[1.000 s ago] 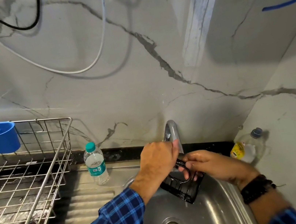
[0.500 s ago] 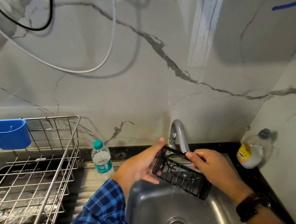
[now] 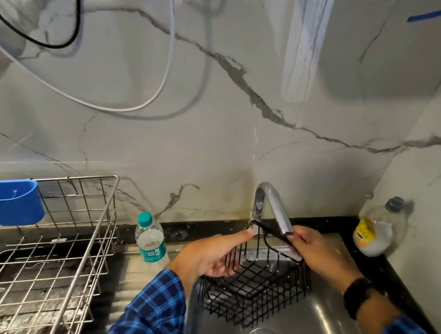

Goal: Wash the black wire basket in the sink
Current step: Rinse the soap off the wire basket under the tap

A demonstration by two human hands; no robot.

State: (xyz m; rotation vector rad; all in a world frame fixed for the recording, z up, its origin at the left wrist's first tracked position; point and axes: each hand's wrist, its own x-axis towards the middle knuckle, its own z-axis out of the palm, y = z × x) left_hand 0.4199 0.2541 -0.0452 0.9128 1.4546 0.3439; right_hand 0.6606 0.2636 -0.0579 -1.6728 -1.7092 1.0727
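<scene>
Blue plaid sleeves; black band, perhaps watch, right wrist.

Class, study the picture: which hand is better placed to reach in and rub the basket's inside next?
Probably the right hand: it only pinches the rim of the black wire basket beside the open top, while the left hand grips its side wall and can carry it.

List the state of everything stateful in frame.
black wire basket, held over the sink below the faucet, opening upward.
left hand, grips basket's left rim.
right hand, grips basket's right rim.
faucet, flow unclear.
water bottle, upright, capped.
yellow-label bottle, tilted against corner wall, capped.
blue cup, hung on dish rack rim.
</scene>
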